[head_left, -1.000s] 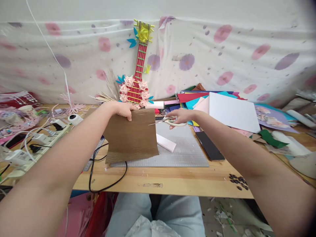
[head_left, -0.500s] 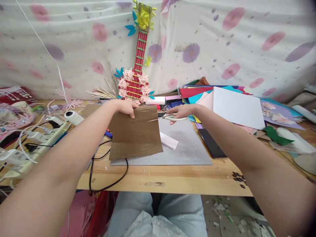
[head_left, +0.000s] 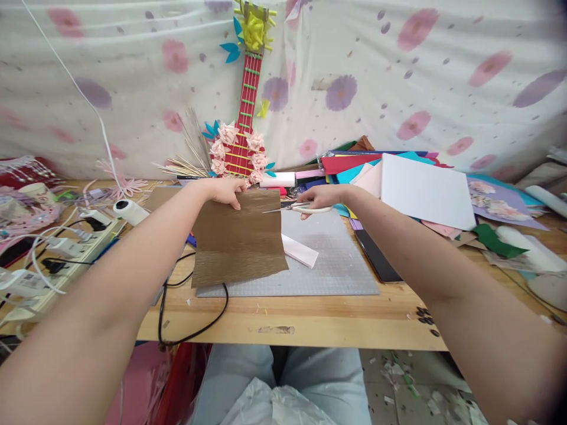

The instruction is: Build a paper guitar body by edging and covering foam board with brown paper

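Observation:
A sheet of brown crepe paper (head_left: 239,242) hangs over the left part of the grey cutting mat (head_left: 336,265). My left hand (head_left: 227,192) pinches it near its top edge. In my right hand (head_left: 319,198) is a pair of scissors (head_left: 315,208) with white handles, its fingers wrapped round them. The scissor blades point left and lie across the paper's right edge near the top. A folded white strip (head_left: 302,252) lies on the mat, partly covered by the brown sheet.
A paper-flower guitar (head_left: 243,141) leans at the back. Power strips with cables (head_left: 66,254) crowd the left. A black phone (head_left: 376,257) lies right of the mat, beside stacked coloured papers and a white board (head_left: 425,192). Small dark beads (head_left: 424,316) sit near the front edge.
The whole view has shifted slightly. The scissor blades remain across the paper's right edge, and both hands keep nearly the same place.

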A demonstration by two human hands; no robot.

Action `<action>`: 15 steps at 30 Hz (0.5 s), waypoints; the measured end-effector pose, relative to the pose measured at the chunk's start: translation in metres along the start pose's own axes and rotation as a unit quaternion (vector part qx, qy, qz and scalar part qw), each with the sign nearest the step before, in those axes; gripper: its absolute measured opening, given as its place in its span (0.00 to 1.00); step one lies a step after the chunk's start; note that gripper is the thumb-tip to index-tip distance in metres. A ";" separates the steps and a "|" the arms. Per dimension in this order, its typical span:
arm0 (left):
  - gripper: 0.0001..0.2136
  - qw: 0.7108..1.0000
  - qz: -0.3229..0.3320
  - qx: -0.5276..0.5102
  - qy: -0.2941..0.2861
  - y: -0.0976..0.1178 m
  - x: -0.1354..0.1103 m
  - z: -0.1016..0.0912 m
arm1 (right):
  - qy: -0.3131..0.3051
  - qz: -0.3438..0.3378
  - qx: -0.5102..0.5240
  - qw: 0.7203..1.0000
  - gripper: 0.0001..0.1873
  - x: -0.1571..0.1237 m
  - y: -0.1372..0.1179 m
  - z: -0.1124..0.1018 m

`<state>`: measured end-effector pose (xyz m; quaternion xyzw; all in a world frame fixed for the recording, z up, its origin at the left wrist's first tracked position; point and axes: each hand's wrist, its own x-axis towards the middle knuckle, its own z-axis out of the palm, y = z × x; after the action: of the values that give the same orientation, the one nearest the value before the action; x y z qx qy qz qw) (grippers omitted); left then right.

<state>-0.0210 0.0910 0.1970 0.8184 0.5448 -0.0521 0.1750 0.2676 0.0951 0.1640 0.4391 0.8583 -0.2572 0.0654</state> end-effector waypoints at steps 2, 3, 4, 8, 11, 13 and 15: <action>0.26 1.000 0.001 0.015 0.002 0.000 -0.001 0.001 | 0.004 -0.002 0.005 1.000 0.32 -0.001 -0.001 0.001; 0.25 1.000 0.005 0.022 0.002 0.000 -0.001 0.001 | 0.005 -0.004 0.010 1.000 0.32 -0.001 -0.001 0.001; 0.24 1.000 0.010 0.028 0.002 -0.001 -0.001 0.001 | 0.006 -0.004 0.015 1.000 0.32 -0.002 -0.001 0.001; 0.23 0.999 0.037 0.033 0.007 -0.005 -0.001 0.003 | 0.004 0.004 0.033 0.999 0.31 -0.002 0.001 0.003; 0.24 0.999 0.035 0.022 0.011 -0.010 0.000 0.004 | 0.010 0.007 0.026 1.000 0.30 0.002 0.003 0.007; 0.25 1.000 0.024 0.008 0.006 -0.014 0.000 0.005 | 0.019 0.008 0.021 1.000 0.30 0.004 0.005 0.010; 0.26 1.000 0.019 -0.011 0.003 -0.018 0.000 0.006 | 0.027 0.007 0.018 0.999 0.31 0.006 0.006 0.012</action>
<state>-0.0368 0.0950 0.1870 0.8268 0.5300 -0.0406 0.1838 0.2667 0.0962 0.1489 0.4533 0.8517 -0.2605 0.0364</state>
